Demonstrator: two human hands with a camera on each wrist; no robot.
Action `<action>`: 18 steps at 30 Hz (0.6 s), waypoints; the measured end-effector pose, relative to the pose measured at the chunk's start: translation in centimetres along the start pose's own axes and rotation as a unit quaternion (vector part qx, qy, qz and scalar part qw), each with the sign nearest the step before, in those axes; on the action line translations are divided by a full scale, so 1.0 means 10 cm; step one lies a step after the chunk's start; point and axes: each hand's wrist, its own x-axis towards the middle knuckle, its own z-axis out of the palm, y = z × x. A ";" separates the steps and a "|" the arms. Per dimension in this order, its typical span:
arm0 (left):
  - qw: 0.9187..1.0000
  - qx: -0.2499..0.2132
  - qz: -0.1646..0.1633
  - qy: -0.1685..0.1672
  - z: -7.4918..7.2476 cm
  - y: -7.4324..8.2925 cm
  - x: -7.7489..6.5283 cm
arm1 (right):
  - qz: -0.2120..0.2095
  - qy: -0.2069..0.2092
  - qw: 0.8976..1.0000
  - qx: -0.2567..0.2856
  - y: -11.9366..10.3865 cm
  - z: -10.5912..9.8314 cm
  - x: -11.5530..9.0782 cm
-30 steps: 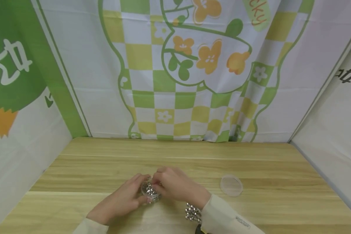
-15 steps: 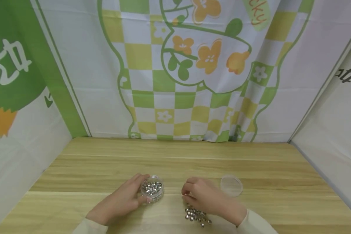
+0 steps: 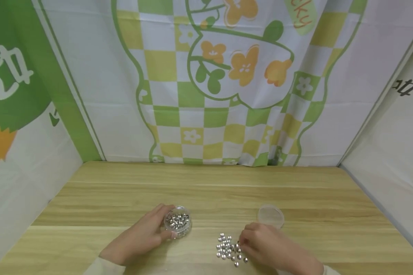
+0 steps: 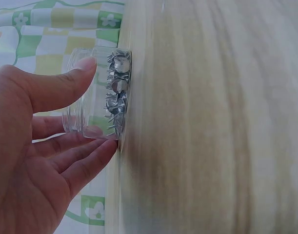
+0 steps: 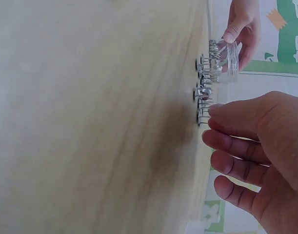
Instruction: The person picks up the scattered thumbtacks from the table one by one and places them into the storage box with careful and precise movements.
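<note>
My left hand (image 3: 142, 233) holds a small clear round jar (image 4: 92, 92) between thumb and fingers as it stands upright on the table. Silver thumbtacks (image 3: 177, 220) lie inside it. To the right of the jar, a loose cluster of silver thumbtacks (image 3: 226, 246) is spread on the wood. In the right wrist view, several of these have their pins pointing up. At the cluster's right edge is my right hand (image 3: 268, 244), thumb and forefinger close together beside the tacks (image 5: 203, 92). Whether a tack sits between those fingertips is hidden.
A clear round lid (image 3: 270, 215) lies on the wooden table (image 3: 206, 191), just beyond my right hand. Behind the table hangs a patterned cloth (image 3: 206, 126), with more cloth at both sides.
My right hand has gone from over the jar, past the loose tacks, to their right side, uncovering the cluster. My left hand keeps holding the jar in place.
</note>
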 end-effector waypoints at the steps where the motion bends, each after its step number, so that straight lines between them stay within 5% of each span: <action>1: 1.000 0.001 0.000 0.000 0.00 0.00 0.00 | 0.003 -0.006 1.000 0.002 0.00 0.00 -0.01; 7: 1.000 -0.001 0.000 -0.002 0.00 -0.01 -0.01 | 0.001 -0.010 1.000 -0.003 0.00 0.01 -0.03; 13: 1.000 -0.003 -0.002 -0.002 -0.01 0.00 -0.01 | -0.029 0.040 0.999 -0.005 0.02 -0.01 0.09; 18: 1.000 -0.004 0.000 -0.004 -0.01 0.01 -0.01 | -0.003 0.002 1.000 0.021 -0.07 -0.09 0.39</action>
